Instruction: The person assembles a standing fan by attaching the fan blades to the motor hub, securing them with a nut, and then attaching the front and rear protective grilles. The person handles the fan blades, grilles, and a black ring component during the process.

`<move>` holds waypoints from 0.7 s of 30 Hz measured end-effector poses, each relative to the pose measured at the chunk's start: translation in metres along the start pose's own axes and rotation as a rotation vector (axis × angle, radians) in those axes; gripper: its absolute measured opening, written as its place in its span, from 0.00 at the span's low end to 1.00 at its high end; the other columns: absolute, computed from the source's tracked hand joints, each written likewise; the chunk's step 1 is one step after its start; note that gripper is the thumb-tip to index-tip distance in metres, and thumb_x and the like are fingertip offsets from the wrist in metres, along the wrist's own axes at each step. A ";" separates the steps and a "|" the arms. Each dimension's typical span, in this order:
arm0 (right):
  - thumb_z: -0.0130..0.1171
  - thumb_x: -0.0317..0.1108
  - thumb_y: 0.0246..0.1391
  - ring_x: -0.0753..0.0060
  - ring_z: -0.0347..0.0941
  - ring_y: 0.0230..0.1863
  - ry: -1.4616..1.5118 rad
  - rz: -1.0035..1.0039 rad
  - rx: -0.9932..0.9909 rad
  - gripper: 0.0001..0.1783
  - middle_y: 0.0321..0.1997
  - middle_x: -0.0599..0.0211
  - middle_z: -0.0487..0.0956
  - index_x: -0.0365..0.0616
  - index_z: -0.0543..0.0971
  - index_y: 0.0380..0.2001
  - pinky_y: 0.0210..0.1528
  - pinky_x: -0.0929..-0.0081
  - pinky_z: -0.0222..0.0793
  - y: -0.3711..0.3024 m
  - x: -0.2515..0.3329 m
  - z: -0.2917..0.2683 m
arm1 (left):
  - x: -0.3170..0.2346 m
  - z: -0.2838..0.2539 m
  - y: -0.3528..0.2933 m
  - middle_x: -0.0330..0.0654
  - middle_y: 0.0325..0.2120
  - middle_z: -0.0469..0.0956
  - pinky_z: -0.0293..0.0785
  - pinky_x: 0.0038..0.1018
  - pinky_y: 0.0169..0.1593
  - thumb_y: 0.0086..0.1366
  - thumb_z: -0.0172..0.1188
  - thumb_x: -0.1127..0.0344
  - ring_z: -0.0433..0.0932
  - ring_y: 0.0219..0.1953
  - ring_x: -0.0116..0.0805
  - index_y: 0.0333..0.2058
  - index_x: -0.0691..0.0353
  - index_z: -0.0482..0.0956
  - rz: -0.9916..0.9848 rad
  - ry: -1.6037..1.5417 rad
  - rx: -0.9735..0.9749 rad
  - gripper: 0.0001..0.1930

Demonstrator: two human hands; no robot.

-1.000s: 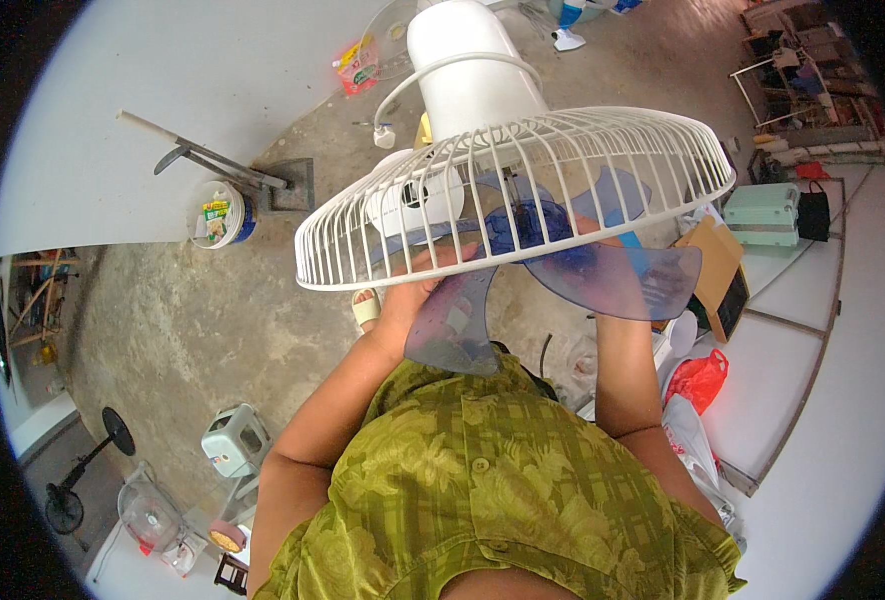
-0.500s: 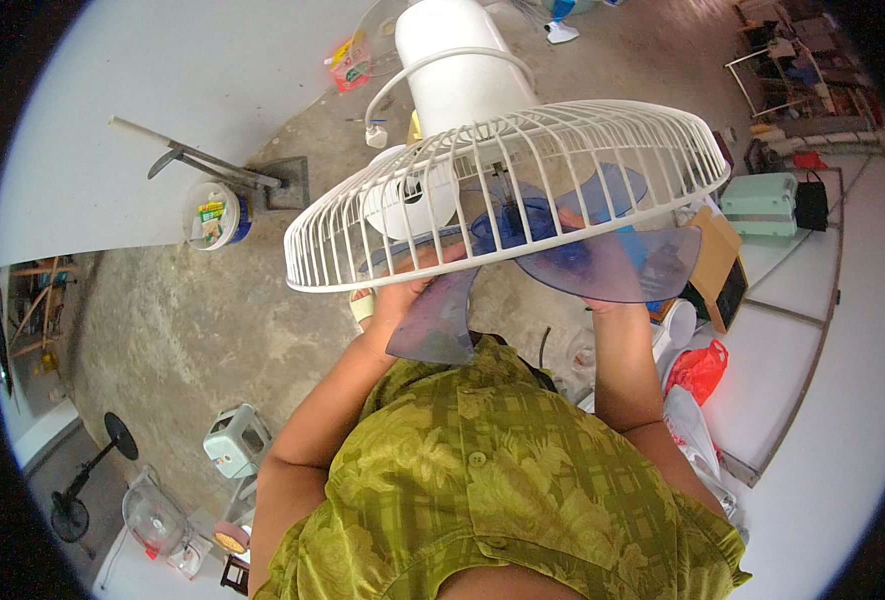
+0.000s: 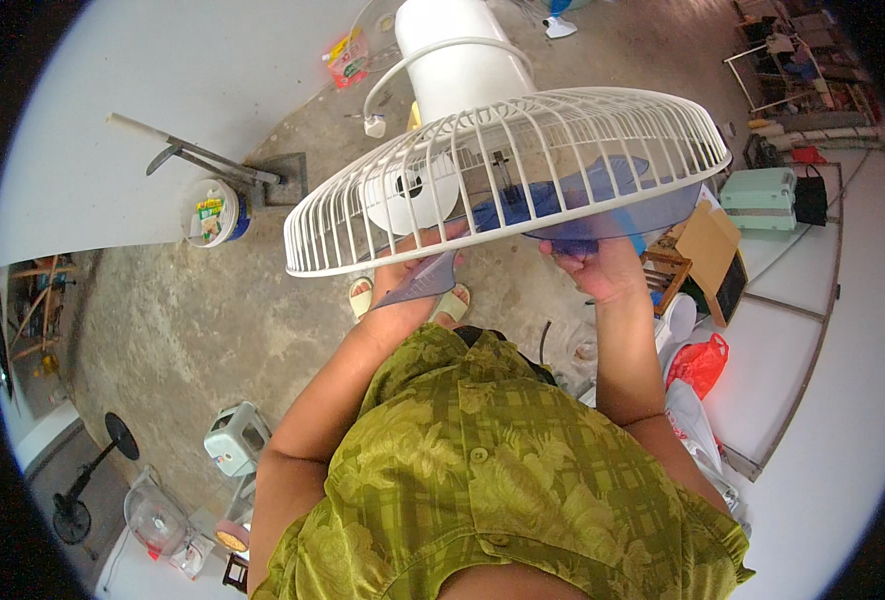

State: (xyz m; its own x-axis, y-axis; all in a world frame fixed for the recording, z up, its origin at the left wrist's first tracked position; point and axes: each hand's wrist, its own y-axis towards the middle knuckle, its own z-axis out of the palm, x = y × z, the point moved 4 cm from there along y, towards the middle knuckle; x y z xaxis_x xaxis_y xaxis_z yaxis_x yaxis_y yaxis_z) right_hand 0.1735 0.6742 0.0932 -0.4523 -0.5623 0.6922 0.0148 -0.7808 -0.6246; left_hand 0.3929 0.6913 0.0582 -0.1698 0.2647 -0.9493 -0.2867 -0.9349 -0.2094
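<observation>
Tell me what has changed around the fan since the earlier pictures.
The blue blade set has tilted nearer edge-on, its near blades swinging up toward the white grille. The right hand, earlier largely behind a blade, now shows uncovered beneath it. No clear release or new hold. The left hand stays near the grille's rim.

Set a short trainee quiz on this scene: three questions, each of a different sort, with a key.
1. Multiple choice: what colour is the fan guard?
A) black
B) white
C) green

2. True or false: the bucket with the blue side stands off to the person's right.

3. Short answer: what is the right hand touching, just below the guard's rim?

Key:
1. B, white.
2. False: the bucket stands to the left, near the wall.
3. The translucent blue fan blades, reached from below with the fingers.
</observation>
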 end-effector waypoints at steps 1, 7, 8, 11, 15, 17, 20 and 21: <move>0.53 0.46 0.57 0.75 0.75 0.22 0.014 -0.015 -0.025 0.16 0.32 0.65 0.79 0.47 0.73 0.40 0.11 0.88 0.45 0.001 -0.001 0.001 | 0.002 0.000 0.002 0.47 0.39 0.78 0.73 0.25 0.46 0.67 0.51 0.69 0.77 0.40 0.31 0.50 0.70 0.73 0.019 -0.031 0.003 0.15; 0.53 0.47 0.56 0.73 0.76 0.23 -0.038 -0.026 0.009 0.17 0.32 0.64 0.79 0.46 0.73 0.41 0.12 0.88 0.48 0.006 -0.004 -0.004 | -0.002 0.001 0.004 0.46 0.39 0.78 0.73 0.24 0.46 0.66 0.52 0.70 0.76 0.40 0.29 0.50 0.70 0.73 0.077 0.001 -0.014 0.15; 0.54 0.46 0.56 0.73 0.76 0.23 -0.027 -0.025 0.019 0.17 0.32 0.64 0.79 0.46 0.73 0.41 0.12 0.88 0.48 0.007 -0.004 -0.005 | -0.004 0.002 0.004 0.46 0.39 0.78 0.73 0.24 0.46 0.66 0.52 0.70 0.76 0.40 0.29 0.50 0.70 0.73 0.081 -0.008 -0.019 0.15; 0.55 0.46 0.55 0.72 0.76 0.23 0.001 -0.056 0.007 0.16 0.32 0.64 0.79 0.46 0.73 0.40 0.12 0.88 0.49 0.009 -0.006 -0.006 | -0.005 0.002 0.005 0.46 0.39 0.78 0.73 0.24 0.46 0.66 0.52 0.70 0.76 0.39 0.29 0.50 0.71 0.73 0.120 0.036 -0.017 0.15; 0.55 0.46 0.55 0.72 0.76 0.24 -0.034 -0.053 0.016 0.15 0.32 0.64 0.79 0.47 0.73 0.38 0.13 0.87 0.49 0.009 -0.006 -0.006 | -0.005 0.001 0.005 0.46 0.37 0.78 0.73 0.24 0.44 0.66 0.53 0.70 0.77 0.38 0.29 0.49 0.69 0.74 0.182 0.158 -0.024 0.15; 0.55 0.46 0.55 0.72 0.77 0.24 -0.031 -0.047 0.019 0.15 0.32 0.64 0.79 0.47 0.73 0.38 0.13 0.87 0.49 0.011 -0.007 -0.006 | -0.003 -0.002 0.006 0.46 0.35 0.79 0.73 0.24 0.43 0.65 0.54 0.70 0.77 0.37 0.29 0.48 0.67 0.75 0.258 0.299 -0.043 0.14; 0.55 0.46 0.55 0.72 0.77 0.24 -0.037 -0.049 0.015 0.15 0.32 0.65 0.79 0.48 0.73 0.38 0.13 0.87 0.49 0.011 -0.007 -0.005 | -0.007 0.000 0.005 0.46 0.33 0.79 0.72 0.24 0.42 0.64 0.55 0.71 0.77 0.36 0.29 0.48 0.65 0.76 0.338 0.440 -0.058 0.14; 0.56 0.46 0.55 0.72 0.77 0.24 -0.042 -0.050 0.014 0.15 0.32 0.65 0.79 0.48 0.73 0.39 0.13 0.87 0.49 0.011 -0.007 -0.005 | -0.010 0.001 0.004 0.46 0.33 0.79 0.72 0.24 0.42 0.64 0.55 0.71 0.77 0.36 0.29 0.48 0.65 0.76 0.359 0.477 -0.063 0.14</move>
State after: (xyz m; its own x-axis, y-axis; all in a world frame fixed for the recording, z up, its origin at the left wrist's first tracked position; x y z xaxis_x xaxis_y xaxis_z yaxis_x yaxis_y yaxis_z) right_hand 0.1729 0.6707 0.0796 -0.4154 -0.5328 0.7373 0.0056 -0.8120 -0.5836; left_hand 0.3928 0.6849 0.0672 0.2002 -0.1917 -0.9608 -0.2310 -0.9623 0.1438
